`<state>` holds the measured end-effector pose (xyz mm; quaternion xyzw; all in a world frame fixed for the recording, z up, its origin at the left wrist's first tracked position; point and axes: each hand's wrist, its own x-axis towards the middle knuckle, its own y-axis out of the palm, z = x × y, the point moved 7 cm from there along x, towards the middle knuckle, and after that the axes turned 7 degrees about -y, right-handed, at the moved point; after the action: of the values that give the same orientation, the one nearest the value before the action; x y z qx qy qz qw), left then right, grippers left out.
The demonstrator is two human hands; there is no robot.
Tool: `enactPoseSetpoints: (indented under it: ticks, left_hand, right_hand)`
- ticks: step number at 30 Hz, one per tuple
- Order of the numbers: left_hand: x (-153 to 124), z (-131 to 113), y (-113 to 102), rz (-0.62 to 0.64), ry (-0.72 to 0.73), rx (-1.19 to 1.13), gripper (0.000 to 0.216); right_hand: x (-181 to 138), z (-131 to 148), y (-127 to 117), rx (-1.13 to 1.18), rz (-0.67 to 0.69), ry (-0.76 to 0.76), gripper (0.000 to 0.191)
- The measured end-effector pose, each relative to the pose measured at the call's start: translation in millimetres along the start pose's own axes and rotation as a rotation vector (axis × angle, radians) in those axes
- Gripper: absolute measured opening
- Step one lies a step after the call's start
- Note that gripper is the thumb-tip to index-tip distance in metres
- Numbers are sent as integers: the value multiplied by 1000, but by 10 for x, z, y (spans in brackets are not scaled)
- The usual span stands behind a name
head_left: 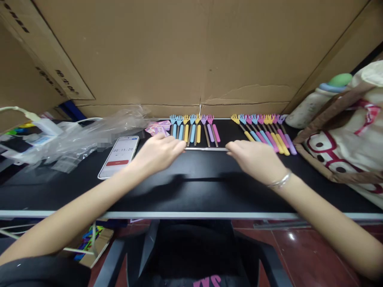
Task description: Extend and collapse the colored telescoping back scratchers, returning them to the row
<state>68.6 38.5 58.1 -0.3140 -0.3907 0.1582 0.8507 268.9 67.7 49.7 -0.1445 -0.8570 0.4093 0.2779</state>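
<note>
A thin silvery metal rod (206, 149) stretches level between my two fists, above the black table (203, 191). My left hand (161, 152) is closed around its left end, and my right hand (255, 157) grips the right end. Both ends are hidden inside my fingers. Behind my hands lie small claw-headed back scratchers with blue, yellow, purple and pink handles. One row of back scratchers (193, 133) is beyond my left hand; a second group of back scratchers (273, 137) lies side by side beyond my right hand.
A phone (119, 155) running a timer lies left of my left hand, near crumpled clear plastic bags (89, 133). Pink printed slips (158, 127) sit by the left row. At right stand a bottle (314, 101) and a cloth bag (359, 131). Cardboard (191, 52) walls the back.
</note>
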Motion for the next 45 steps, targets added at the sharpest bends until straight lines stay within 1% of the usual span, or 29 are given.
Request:
enactPoseSetpoints:
  ticks: [2,4,8,11,13,14,16,18,20,22,23,25,28,31,36,38,40,42,43,44,45]
  left_hand:
    - [135,-187,-51,-28,0,-31,28]
    - [186,-259,-86,-27,-17,-46,26]
    - [176,-231,-147,-13,-71,-37,26]
    - [146,-137,-224,-39,-64,-23,29]
    - [89,21,-250,-40,-55,29,32]
    - [38,144,-247,-30,-61,66,32]
    - [-114,462,-219,-9,-104,142,32]
    - [-333,814,-179,1,-162,207,30]
    - [-591,1129,-121,34,-221,218,30]
    - [-850,1372,-84,59,-284,226,29]
    - [-969,1456,-54,99,-301,223,27]
    - [-1159,1585,-60,109,-358,212,24]
    - [-1299,1687,-121,66,-443,194,23]
    - [-1284,1663,-106,82,-428,161,20]
    - [-1190,1547,-63,71,-351,166,17]
    - [-1167,1532,-45,86,-351,159,18]
    - [-1120,1481,-30,101,-325,167,20]
    - [-1016,1332,-6,112,-251,202,24]
    - [-939,1211,17,121,-201,218,25]
    - [-845,1063,42,128,-153,220,26]
    - [-736,896,69,135,-115,203,25]
  right_hand:
    - [124,183,-72,9,-45,3,23]
    - [162,245,-125,17,-80,10,24]
    - [146,218,-247,31,-187,-22,29]
    - [114,131,-307,2,-227,-48,36]
    - [52,-16,-300,-42,-228,-28,43]
    - [1,-127,-276,-65,-219,-5,47]
    - [-152,-415,-177,-93,-173,56,52]
    - [-380,-797,-14,-110,-67,193,54]
    - [-656,-1160,180,-104,90,316,45]
    - [-923,-1447,294,-116,179,406,35]
    - [-1032,-1548,343,-100,224,424,31]
    - [-1195,-1693,399,-58,280,456,25]
    - [-1292,-1797,412,-12,290,505,21]
    - [-1272,-1781,431,9,277,532,20]
    - [-1231,-1625,538,102,299,468,19]
    - [-1238,-1596,532,78,299,432,19]
    - [-1210,-1563,476,11,278,396,18]
    - [-1101,-1466,380,-55,235,371,19]
    - [-1003,-1369,323,-72,205,352,19]
    - [-874,-1233,265,-79,172,321,20]
    - [-715,-1045,216,-62,146,256,20]
